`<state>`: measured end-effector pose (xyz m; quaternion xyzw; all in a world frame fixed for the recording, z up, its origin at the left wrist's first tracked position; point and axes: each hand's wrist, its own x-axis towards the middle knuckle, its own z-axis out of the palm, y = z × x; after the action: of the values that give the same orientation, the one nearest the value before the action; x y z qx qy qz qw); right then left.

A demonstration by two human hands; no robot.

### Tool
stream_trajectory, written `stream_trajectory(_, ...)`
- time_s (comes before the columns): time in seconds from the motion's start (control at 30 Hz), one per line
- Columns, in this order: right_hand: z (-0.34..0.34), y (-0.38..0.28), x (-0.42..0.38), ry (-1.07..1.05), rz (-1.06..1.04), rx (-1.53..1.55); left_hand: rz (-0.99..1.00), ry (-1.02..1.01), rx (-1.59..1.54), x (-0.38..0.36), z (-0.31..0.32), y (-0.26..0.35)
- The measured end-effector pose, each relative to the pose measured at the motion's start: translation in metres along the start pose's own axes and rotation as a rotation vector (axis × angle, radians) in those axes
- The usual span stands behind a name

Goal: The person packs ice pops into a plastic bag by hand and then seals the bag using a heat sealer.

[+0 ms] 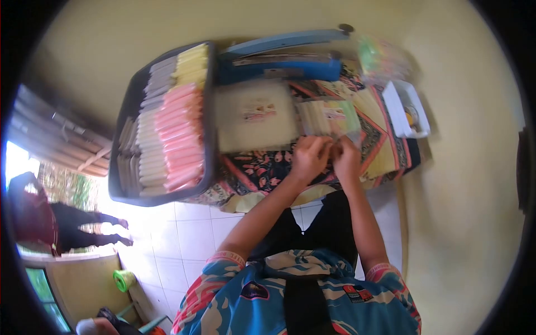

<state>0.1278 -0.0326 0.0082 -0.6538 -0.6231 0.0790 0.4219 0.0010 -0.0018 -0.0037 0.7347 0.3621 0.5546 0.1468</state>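
Observation:
A clear plastic packet (330,116) with a printed label lies on the patterned cloth, with pale stick-like pieces and a green part showing through it. At its near edge, my left hand (310,158) is closed in a pinch. Close beside it, my right hand (347,158) also pinches that edge, so the fingertips of both hands nearly meet. The exact grip is partly hidden and slightly blurred. To the left of my hands is a stack of flat clear plastic bags (240,127) with printed labels.
A dark tub (210,162) holds rows of wrapped pink, white, yellow and grey pieces. Behind the bags stands a blue bag sealer (321,70). A white box (397,114) and blurred colourful packets (382,58) are at the right. Another person (42,218) is at the far left.

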Motion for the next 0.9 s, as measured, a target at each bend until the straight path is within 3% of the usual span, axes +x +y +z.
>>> stream_trajectory(0.07,0.003,0.008,-0.01,0.219,-0.118,-0.04,0.081,-0.031,0.019,0.004,-0.007,0.006)
stream_trajectory(0.13,0.001,0.012,-0.02,0.173,-0.018,0.07,0.123,0.001,0.027,0.004,-0.004,0.005)
stream_trajectory(0.23,-0.003,0.005,-0.016,0.376,-0.174,-0.113,0.129,0.005,0.031,0.002,-0.002,0.004)
stream_trajectory(0.33,-0.014,-0.014,-0.002,0.326,-0.216,-0.286,0.133,-0.004,0.047,0.002,-0.003,0.005)
stream_trajectory(0.43,-0.015,-0.008,0.01,0.254,-0.357,-0.265,0.132,0.01,0.058,0.002,-0.004,0.004)
stream_trajectory(0.53,-0.01,0.014,0.015,0.329,-0.421,-0.254,0.122,0.034,0.049,0.0,-0.003,0.004)
stream_trajectory(0.9,-0.033,0.058,-0.003,0.347,-0.334,-0.057,0.124,-0.003,0.05,0.001,-0.004,0.005)
